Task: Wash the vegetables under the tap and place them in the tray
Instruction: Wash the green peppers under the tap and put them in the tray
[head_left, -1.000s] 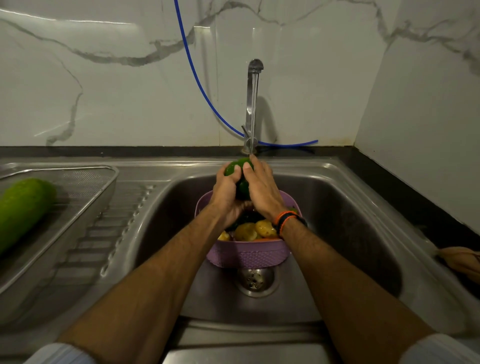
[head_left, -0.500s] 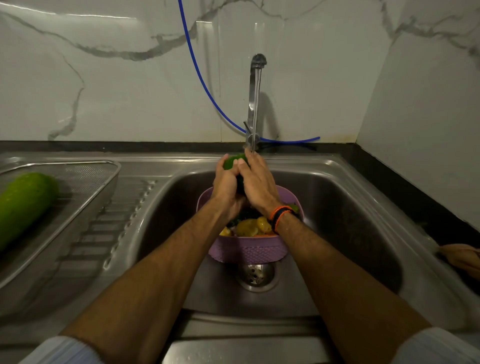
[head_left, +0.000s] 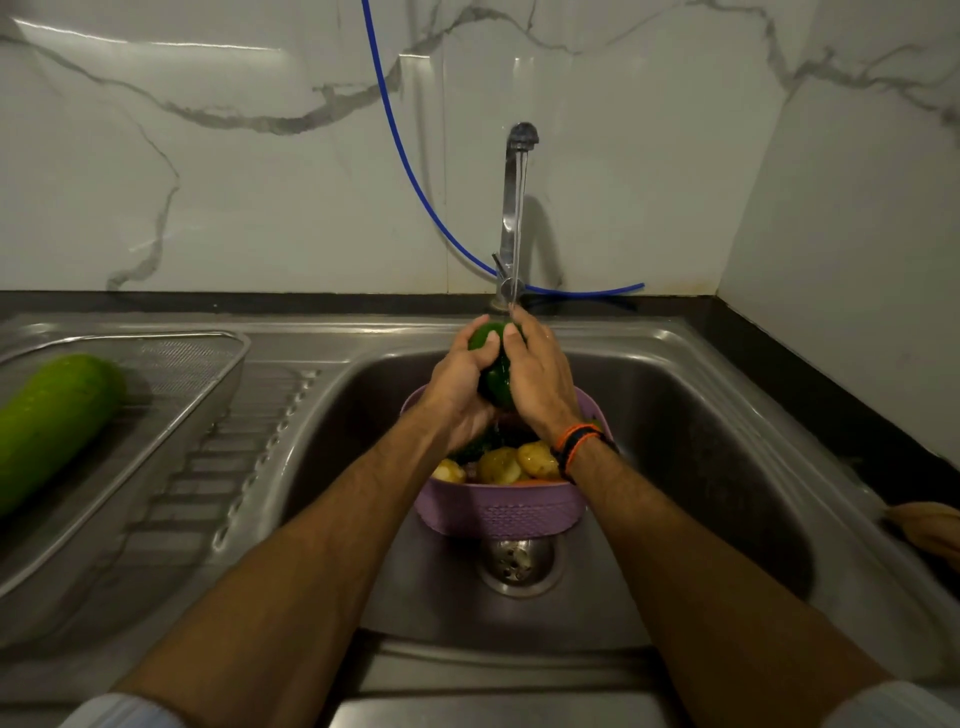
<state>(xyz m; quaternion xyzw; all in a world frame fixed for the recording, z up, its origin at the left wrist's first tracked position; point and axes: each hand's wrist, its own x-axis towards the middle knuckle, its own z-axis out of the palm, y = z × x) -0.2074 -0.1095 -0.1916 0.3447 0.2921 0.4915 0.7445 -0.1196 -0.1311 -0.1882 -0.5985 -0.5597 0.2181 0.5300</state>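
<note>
A dark green vegetable (head_left: 492, 364), smooth and glossy, is held over the sink bowl (head_left: 691, 415) directly beneath the tap (head_left: 515, 208), from which a thin stream of water (head_left: 518, 234) falls onto it. The left hand (head_left: 460, 382) wraps its fingers and thumb around the vegetable's left side; the right hand (head_left: 537, 379) clasps the right side, thumb laid over the top, so both hands are clamped on the same piece. Two cords, orange and black, circle the right wrist as a wristband (head_left: 577, 441). Just below the hands stands a lilac perforated basket (head_left: 501, 512) on the sink floor, holding yellowish potatoes (head_left: 519, 462) and some darker items too shadowed to identify. The drain (head_left: 517, 564) lies in front of the basket. To the left, on the ribbed draining board (head_left: 228, 467), rests a steel mesh tray (head_left: 208, 364) containing one long pale green gourd (head_left: 52, 426). A blue hose (head_left: 410, 171) runs down the marble wall (head_left: 208, 182) behind the tap. White sleeves (head_left: 124, 712) show at the lower edge.
</note>
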